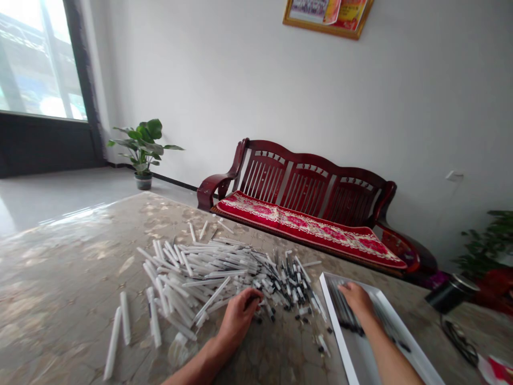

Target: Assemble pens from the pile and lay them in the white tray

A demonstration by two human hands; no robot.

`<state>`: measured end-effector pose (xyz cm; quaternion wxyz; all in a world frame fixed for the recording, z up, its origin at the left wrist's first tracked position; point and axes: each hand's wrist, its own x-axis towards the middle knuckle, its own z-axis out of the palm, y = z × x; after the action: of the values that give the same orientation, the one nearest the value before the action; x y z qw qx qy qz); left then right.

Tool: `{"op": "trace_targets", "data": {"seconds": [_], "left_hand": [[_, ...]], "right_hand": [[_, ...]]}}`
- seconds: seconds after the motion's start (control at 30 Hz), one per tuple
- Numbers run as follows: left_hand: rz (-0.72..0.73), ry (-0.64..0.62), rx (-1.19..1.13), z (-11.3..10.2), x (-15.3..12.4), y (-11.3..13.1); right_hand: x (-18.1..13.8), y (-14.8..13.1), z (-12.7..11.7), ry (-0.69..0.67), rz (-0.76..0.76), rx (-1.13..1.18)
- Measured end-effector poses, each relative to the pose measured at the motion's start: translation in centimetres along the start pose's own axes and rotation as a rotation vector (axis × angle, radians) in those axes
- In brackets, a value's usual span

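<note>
A big heap of white and translucent pens (200,267), many with black ends, lies loose on the patterned table. At the heap's near edge is my left hand (240,313), its fingers curled together; what they hold, if anything, is hidden. My right hand (356,297) reaches into a shallow white tray (336,326) to the right of the heap. Its fingers are closed at the far ends of a row of dark-tipped pens (344,313) lying side by side along the tray's left wall. More pens (390,326) lie in the tray to the right of my forearm.
Right of the tray stand a dark cylinder (451,294) and a pair of glasses (459,342). Stray pens (113,342) lie left of the heap. Beyond the table (68,283) are a red wooden bench (308,187) and a potted plant (143,179).
</note>
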<state>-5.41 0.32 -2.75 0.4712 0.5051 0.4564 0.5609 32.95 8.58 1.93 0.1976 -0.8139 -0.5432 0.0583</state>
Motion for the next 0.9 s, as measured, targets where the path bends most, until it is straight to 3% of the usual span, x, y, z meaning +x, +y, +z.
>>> {"op": "trace_targets", "data": {"seconds": [0.2,0.33,0.47,0.67,0.9], "left_hand": [[0.043,0.030,0.067,0.0,0.3,0.2],[0.042,0.028,0.075,0.1,0.3,0.4],[-0.023,0.037,0.001,0.1,0.2,0.5],[-0.003,0.043,-0.010,-0.1,-0.1,0.5],[0.053,0.035,0.020,0.0,0.2,0.3]], "right_hand": [[-1.7,-3.7,0.3,0.028,-0.107,-0.046],[-3.2,-7.8,2.1,-0.037,-0.258,-0.078],[-3.7,-10.4,3.7,-0.067,-0.260,-0.187],[-4.2,-11.6,4.7,-0.112,-0.164,-0.308],[-5.9,-11.5,3.6,-0.149,-0.198,-0.332]]}}
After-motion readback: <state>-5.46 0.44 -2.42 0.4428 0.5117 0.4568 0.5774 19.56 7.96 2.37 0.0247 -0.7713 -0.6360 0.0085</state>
